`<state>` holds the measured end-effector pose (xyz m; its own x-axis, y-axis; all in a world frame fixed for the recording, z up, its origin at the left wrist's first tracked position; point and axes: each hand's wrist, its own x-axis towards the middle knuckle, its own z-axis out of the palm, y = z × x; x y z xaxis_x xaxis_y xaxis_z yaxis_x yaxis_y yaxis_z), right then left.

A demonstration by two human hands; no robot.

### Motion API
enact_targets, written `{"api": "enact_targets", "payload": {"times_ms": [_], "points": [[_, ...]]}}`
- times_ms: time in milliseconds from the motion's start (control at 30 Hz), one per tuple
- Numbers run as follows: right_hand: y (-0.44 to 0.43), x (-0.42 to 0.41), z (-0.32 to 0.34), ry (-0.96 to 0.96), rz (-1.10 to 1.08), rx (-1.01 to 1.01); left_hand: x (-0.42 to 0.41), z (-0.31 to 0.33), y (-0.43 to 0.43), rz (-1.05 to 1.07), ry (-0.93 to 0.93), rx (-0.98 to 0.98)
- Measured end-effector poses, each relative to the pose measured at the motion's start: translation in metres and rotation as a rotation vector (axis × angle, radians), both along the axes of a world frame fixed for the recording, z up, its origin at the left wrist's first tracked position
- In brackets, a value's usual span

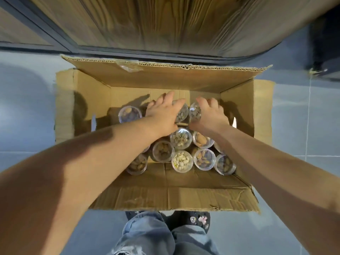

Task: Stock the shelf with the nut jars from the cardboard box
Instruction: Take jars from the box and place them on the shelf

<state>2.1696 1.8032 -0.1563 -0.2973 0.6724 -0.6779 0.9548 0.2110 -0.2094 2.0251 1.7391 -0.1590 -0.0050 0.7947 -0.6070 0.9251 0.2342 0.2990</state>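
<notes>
Both arms are down inside the cardboard box, at its far end. The left hand is draped, fingers splayed, over a clear jar of pale nuts, and I cannot tell if it is clamped on it. The right hand is just beside it, fingers bent down over a neighbouring jar, its grip hidden too. The hands are a little apart, with both jars between them. Left of the left hand, a lone jar stands near the box's far left corner, with bare shadowed cardboard around it. Toward the box's near wall the rest of the nut jars stand packed lid-up and touching, with a strip of bare cardboard in front of them. The clear lids show pistachios and almonds, but no label or writing can be read. All four flaps are open. The far flap stands up with torn tape on its edge, and the near flap is folded out flat. The box sits on grey floor tiles, open on its left and right. Beyond the far flap rises a wood-grain panel, and below the near flap are jeans and dark shoes with small charms.
</notes>
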Motion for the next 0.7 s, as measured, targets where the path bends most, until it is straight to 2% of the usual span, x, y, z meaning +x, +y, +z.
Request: {"api": "enact_targets", "payload": {"times_ms": [67, 167, 300, 433, 700], "points": [[0.0, 0.003, -0.015, 0.002, 0.034, 0.026, 0.002, -0.017, 0.009, -0.058, 0.058, -0.042], [-0.002, 0.013, -0.019, 0.063, 0.002, 0.088, 0.006, -0.028, 0.011, -0.074, 0.075, 0.07], [-0.01, 0.031, 0.012, 0.086, -0.088, 0.149, 0.006, -0.005, 0.002, 0.021, 0.021, 0.148], [-0.024, 0.045, 0.089, 0.131, -0.183, 0.191, 0.001, 0.069, -0.009, 0.183, -0.039, 0.182], [-0.065, 0.041, 0.297, 0.342, -0.214, 0.32, -0.012, 0.293, -0.075, 0.607, -0.22, 0.405]]}}
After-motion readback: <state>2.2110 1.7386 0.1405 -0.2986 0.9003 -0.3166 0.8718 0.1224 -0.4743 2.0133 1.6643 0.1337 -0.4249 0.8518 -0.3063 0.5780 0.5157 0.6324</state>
